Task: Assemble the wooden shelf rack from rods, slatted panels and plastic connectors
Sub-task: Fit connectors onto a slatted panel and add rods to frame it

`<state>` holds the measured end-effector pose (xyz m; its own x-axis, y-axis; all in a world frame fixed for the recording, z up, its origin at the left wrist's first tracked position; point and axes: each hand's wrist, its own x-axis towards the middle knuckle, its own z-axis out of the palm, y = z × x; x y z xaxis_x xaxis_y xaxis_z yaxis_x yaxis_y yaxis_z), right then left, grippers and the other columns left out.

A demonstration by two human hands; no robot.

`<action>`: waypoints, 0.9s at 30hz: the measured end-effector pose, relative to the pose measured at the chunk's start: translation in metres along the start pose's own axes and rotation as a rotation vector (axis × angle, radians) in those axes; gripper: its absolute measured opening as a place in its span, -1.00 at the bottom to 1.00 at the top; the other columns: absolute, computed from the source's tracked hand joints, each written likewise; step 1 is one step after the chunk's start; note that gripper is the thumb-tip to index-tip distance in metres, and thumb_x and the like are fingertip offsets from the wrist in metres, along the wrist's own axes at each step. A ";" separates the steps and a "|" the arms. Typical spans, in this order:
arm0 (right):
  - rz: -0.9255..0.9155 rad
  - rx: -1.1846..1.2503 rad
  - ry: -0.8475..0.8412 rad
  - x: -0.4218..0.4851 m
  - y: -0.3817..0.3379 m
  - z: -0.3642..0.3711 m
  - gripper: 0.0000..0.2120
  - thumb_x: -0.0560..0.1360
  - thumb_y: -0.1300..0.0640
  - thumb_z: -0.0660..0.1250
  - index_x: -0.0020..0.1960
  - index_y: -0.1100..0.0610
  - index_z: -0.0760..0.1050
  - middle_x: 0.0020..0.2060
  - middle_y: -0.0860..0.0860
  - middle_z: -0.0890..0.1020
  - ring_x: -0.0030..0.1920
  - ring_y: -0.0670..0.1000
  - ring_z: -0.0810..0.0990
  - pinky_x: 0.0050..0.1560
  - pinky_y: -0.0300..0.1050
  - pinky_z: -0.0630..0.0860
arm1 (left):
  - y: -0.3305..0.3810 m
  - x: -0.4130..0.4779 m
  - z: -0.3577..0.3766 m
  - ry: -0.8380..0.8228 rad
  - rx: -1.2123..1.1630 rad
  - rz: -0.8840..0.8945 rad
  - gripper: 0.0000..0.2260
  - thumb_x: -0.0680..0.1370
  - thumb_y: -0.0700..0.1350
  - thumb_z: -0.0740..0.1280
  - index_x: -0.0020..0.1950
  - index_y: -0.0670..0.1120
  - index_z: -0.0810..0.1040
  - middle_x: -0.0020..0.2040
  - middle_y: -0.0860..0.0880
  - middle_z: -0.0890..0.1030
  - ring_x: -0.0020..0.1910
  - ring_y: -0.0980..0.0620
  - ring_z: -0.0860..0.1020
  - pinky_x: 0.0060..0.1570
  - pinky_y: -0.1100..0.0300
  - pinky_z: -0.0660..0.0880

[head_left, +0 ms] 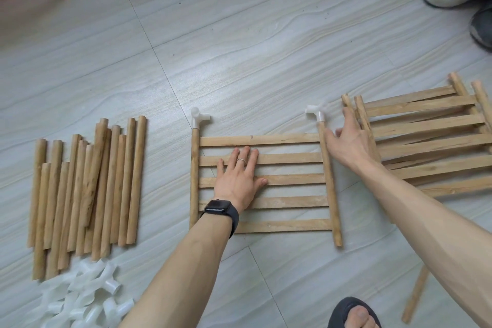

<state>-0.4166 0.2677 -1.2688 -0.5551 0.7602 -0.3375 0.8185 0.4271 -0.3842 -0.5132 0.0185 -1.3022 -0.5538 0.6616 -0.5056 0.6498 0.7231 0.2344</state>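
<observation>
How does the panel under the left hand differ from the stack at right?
The centre panel lies alone, white connectors on its far rod ends; the stacked panels overlap crookedly, visible rod ends bare. The left hand rests on the centre panel, the right hand beside the stacked panels. Both are slatted wood.

Slatted panel (pixel 290 158) flat, connectors (pixel 200 118) atop.
</observation>
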 end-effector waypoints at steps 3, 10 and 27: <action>-0.091 -0.060 0.058 -0.029 -0.009 0.012 -0.28 0.60 -0.02 0.24 0.63 0.15 -0.02 0.50 0.23 0.27 0.44 0.27 0.32 0.41 0.16 0.28 | -0.001 0.006 -0.012 0.042 0.014 0.031 -0.40 0.69 0.15 0.10 0.65 -0.01 -0.05 0.66 -0.05 -0.01 0.64 -0.06 -0.11 0.57 -0.18 -0.06; -0.619 -0.508 -0.333 -0.122 -0.042 0.070 -0.19 0.54 -0.34 0.20 0.64 -0.09 -0.06 0.64 0.08 -0.08 0.60 0.20 -0.05 0.57 0.19 0.06 | -0.075 -0.060 -0.044 0.165 0.020 0.146 -0.55 0.62 -0.09 0.20 0.53 -0.02 0.32 0.51 -0.07 0.36 0.46 -0.10 0.32 0.39 0.01 0.32; -0.673 -0.797 -0.471 -0.130 -0.124 0.126 -0.30 0.63 0.25 0.00 0.61 -0.29 -0.11 0.64 0.01 -0.21 0.58 0.31 -0.03 0.47 0.21 0.29 | -0.203 -0.226 0.016 -0.430 0.539 0.227 -0.64 0.59 0.12 0.31 0.25 -0.09 0.53 0.19 -0.12 0.52 0.14 -0.14 0.48 0.11 -0.02 0.41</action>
<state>-0.4648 0.0546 -1.2855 -0.7789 0.0724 -0.6230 0.1016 0.9948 -0.0114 -0.5116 -0.2809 -1.2483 -0.1935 0.5669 -0.8007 0.9521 0.3056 -0.0137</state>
